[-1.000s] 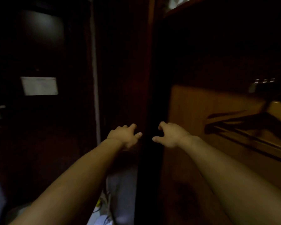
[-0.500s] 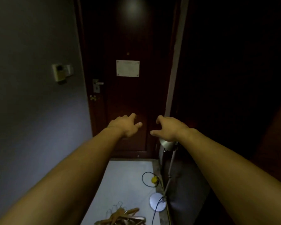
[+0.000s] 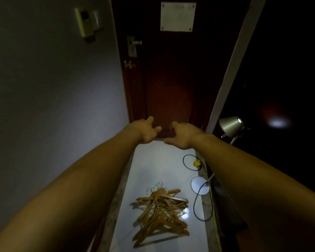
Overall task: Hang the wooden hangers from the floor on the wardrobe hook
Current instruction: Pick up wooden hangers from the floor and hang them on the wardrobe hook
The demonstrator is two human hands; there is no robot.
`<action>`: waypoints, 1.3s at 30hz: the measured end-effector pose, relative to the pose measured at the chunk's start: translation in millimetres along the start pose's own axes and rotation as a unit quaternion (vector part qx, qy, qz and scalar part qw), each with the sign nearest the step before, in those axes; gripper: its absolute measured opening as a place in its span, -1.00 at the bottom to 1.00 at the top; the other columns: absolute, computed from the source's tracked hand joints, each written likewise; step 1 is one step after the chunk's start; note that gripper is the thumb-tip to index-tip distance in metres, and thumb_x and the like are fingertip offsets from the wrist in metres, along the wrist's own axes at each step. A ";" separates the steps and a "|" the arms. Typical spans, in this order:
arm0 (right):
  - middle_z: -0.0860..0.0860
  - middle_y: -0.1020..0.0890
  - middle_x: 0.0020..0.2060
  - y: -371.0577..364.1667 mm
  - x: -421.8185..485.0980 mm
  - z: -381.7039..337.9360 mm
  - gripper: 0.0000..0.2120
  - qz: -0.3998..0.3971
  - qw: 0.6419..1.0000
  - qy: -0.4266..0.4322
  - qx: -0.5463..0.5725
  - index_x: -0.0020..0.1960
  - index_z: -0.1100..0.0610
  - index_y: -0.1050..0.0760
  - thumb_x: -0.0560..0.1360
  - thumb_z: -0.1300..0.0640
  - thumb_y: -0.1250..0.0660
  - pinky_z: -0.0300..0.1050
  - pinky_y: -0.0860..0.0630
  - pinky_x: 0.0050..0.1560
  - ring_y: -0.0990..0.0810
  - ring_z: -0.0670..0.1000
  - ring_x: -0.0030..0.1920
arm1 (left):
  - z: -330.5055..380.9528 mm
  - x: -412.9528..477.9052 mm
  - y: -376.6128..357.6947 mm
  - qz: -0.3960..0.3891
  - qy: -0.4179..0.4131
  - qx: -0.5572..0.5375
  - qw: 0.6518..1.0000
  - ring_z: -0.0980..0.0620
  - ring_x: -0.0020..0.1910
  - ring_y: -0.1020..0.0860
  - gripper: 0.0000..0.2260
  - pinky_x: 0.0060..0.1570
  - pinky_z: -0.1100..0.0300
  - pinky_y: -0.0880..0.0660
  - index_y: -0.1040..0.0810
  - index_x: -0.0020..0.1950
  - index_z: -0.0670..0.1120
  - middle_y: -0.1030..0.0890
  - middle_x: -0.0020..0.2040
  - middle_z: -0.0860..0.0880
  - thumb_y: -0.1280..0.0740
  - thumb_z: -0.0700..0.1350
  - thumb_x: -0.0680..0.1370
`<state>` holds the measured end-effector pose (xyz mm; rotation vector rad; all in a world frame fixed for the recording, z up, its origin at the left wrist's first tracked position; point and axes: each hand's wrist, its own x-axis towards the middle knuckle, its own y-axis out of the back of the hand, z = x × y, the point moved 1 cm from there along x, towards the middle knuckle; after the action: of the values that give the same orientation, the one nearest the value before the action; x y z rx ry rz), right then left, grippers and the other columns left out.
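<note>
A pile of several wooden hangers (image 3: pixel 161 213) with metal hooks lies on the pale floor (image 3: pixel 158 166) in a narrow entry, low in the head view. My left hand (image 3: pixel 145 130) and my right hand (image 3: pixel 182 135) are stretched out side by side well above and beyond the pile, fingers loosely curled and apart, holding nothing. The dark wardrobe (image 3: pixel 284 88) fills the right side; its hook is out of sight.
A dark wooden door (image 3: pixel 171 79) with a white notice closes the corridor ahead. A grey wall (image 3: pixel 53 106) runs along the left. A floor lamp (image 3: pixel 230 125) with a round base (image 3: pixel 200 185) and black cable (image 3: pixel 194 206) stands right of the hangers.
My view swung from the wardrobe interior left to the door and then tilted down, bringing the hanger pile fully into sight. Both hands stay outstretched and empty.
</note>
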<state>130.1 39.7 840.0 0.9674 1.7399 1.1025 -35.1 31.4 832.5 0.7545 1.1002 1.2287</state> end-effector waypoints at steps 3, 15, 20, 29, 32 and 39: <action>0.14 -0.51 0.27 -21.2 18.9 2.5 -0.38 -0.027 0.999 -0.001 -0.020 0.44 0.11 -0.31 0.53 -0.21 -0.33 -0.01 -0.51 0.11 -0.53 0.15 0.18 | -10.6 14.5 -19.0 -0.027 0.008 0.002 1.000 -0.20 0.45 -0.38 -0.45 0.41 -0.11 -0.36 -0.14 0.59 -0.04 -0.33 0.54 -0.17 -0.12 0.17 0.66; 0.13 -0.44 0.40 -90.2 99.7 60.1 -0.34 -0.096 0.995 0.004 0.020 0.48 0.10 -0.27 0.52 -0.22 -0.33 0.08 -0.47 0.27 -0.46 0.17 0.34 | -25.6 82.4 -99.6 -0.080 0.085 -0.004 0.993 -0.24 0.52 -0.28 -0.40 0.46 -0.15 -0.29 -0.09 0.62 -0.06 -0.16 0.61 -0.19 -0.09 0.20 0.66; 0.14 -0.49 0.31 -163.7 111.8 88.0 -0.37 -0.168 0.985 -0.007 0.026 0.43 0.11 -0.29 0.52 -0.23 -0.32 0.06 -0.49 0.19 -0.50 0.17 0.27 | -48.1 93.3 -160.6 -0.146 0.115 -0.007 0.983 -0.23 0.43 -0.40 -0.46 0.36 -0.10 -0.39 -0.18 0.56 -0.09 -0.34 0.52 -0.21 -0.13 0.16 0.66; 0.16 -0.60 0.16 -285.0 134.5 139.8 -0.52 -0.240 0.962 -0.103 0.075 0.28 0.13 -0.41 0.52 -0.17 -0.30 -0.08 -0.59 -0.03 -0.60 0.06 -0.05 | -83.9 110.5 -268.5 -0.230 0.124 -0.030 0.965 -0.17 0.32 -0.47 -0.56 0.24 -0.03 -0.41 -0.28 0.52 -0.05 -0.46 0.42 -0.19 -0.12 0.08 0.67; 0.13 -0.51 0.14 -323.6 134.8 148.0 -0.57 -0.279 0.950 -0.101 0.098 0.40 0.33 -0.34 0.63 0.11 -0.27 -0.47 -0.45 -0.37 -0.56 -0.27 -0.37 | -103.6 113.7 -304.3 -0.260 0.133 -0.035 0.956 -0.14 0.27 -0.50 -0.57 0.11 0.03 -0.42 -0.29 0.51 -0.05 -0.50 0.37 -0.18 -0.13 0.07 0.67; 0.04 -0.59 0.01 -434.6 150.6 169.9 -0.62 -0.325 0.928 -0.159 0.090 0.15 0.02 -0.45 0.45 -0.18 -0.35 0.06 -0.58 0.08 -0.61 0.11 0.00 | -143.6 146.9 -390.5 -0.288 0.149 -0.061 0.944 -0.15 0.30 -0.49 -0.58 0.23 -0.03 -0.46 -0.33 0.49 -0.02 -0.50 0.38 -0.15 -0.16 0.09 0.66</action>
<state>161.6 87.6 353.0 0.5553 1.7146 0.3428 -39.1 74.4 393.4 0.1225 1.3558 0.9064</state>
